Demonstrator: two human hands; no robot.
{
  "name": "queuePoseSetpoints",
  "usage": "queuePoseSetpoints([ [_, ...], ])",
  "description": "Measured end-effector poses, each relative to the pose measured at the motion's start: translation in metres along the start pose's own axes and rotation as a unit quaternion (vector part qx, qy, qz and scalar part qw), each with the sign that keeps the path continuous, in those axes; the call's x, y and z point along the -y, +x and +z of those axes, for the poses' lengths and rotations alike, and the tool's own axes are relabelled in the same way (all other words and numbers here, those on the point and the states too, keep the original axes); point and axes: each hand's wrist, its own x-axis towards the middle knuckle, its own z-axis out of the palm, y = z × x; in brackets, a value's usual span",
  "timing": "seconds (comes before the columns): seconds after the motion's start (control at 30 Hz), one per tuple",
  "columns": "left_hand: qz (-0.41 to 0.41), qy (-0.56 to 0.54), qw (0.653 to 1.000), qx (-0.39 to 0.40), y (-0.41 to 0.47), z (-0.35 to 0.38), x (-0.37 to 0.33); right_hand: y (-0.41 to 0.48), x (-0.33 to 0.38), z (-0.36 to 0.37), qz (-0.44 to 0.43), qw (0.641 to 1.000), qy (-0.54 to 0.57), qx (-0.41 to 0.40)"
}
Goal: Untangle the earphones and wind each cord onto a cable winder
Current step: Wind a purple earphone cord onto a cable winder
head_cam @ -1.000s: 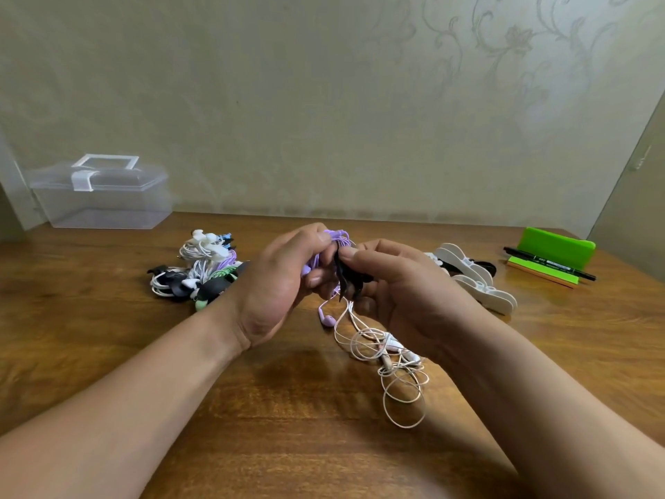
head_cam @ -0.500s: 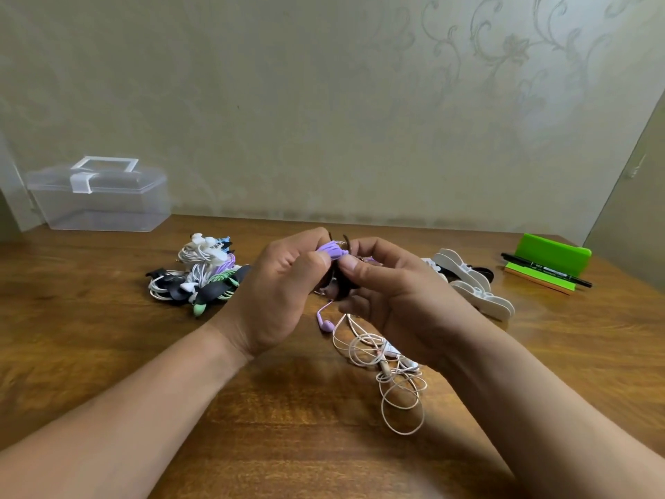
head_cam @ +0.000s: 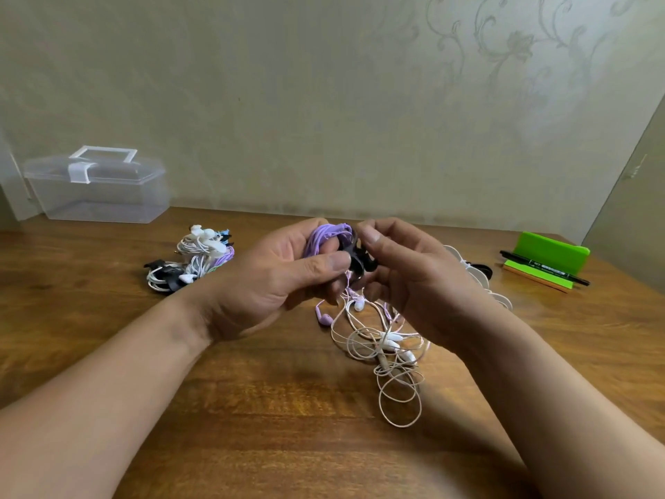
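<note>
Purple cord (head_cam: 325, 236) on black cable winder (head_cam: 357, 261), held just above mid-bench (head_cam: 252, 408).

Winder mostly hidden among fingers, outline and long axis unreadable; white winders (head_cam: 480, 280) largely cut off behind the right hand (head_cam: 414, 282). Left hand (head_cam: 266, 286) palm turned to camera, fingers curled round the purple coil, thumb laid across its front. Right hand back to camera, fingers curled, pinching the winder's right side. Coil strands running upright, leaning right; purple tail hanging to an earbud (head_cam: 324, 316) on the bench beside the loose white cord tangle (head_cam: 390, 351).
</note>
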Motion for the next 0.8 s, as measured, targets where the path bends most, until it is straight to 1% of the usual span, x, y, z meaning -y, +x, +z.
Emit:
queuePoseSetpoints([
  [0.07,-0.011,-0.029,1.0,-0.006,0.0,-0.001,-0.001,-0.002,0.003,0.001,-0.019,1.0,-0.015,0.009],
  [0.17,-0.005,-0.035,0.999,-0.016,0.001,-0.003,0.001,-0.004,0.005,0.0,-0.046,0.997,-0.057,0.024],
  [0.27,-0.001,-0.04,0.999,0.015,-0.001,0.0,-0.002,-0.006,0.005,0.001,-0.078,0.99,-0.119,0.017],
  [0.37,0.002,-0.047,0.998,0.038,-0.001,0.0,-0.002,-0.005,0.005,-0.002,-0.088,0.986,-0.138,0.014],
  [0.43,-0.001,-0.057,0.998,0.02,0.001,-0.004,0.0,-0.006,0.007,-0.006,-0.081,0.987,-0.133,0.035],
  [0.47,-0.007,-0.061,0.998,0.005,0.0,-0.007,0.001,-0.006,0.008,-0.007,-0.084,0.983,-0.154,0.049],
  [0.5,-0.013,-0.068,0.998,-0.002,0.001,-0.008,0.003,-0.009,0.009,-0.007,-0.098,0.973,-0.204,0.056],
  [0.57,-0.025,-0.067,0.997,-0.012,0.002,-0.011,0.004,-0.012,0.007,-0.003,-0.146,0.935,-0.318,0.056],
  [0.6,-0.03,-0.062,0.998,-0.011,0.002,-0.01,0.004,-0.014,0.005,0.0,-0.171,0.916,-0.36,0.052],
  [0.67,-0.021,-0.06,0.998,-0.007,0.002,-0.008,0.002,-0.012,0.001,0.003,-0.217,0.885,-0.409,0.037],
  [0.73,-0.019,-0.065,0.998,-0.002,0.001,-0.007,0.001,-0.008,-0.003,0.001,-0.233,0.874,-0.425,0.016],
  [0.8,-0.02,-0.066,0.998,0.0,0.002,-0.007,0.001,-0.006,-0.005,0.0,-0.237,0.885,-0.401,0.004],
])
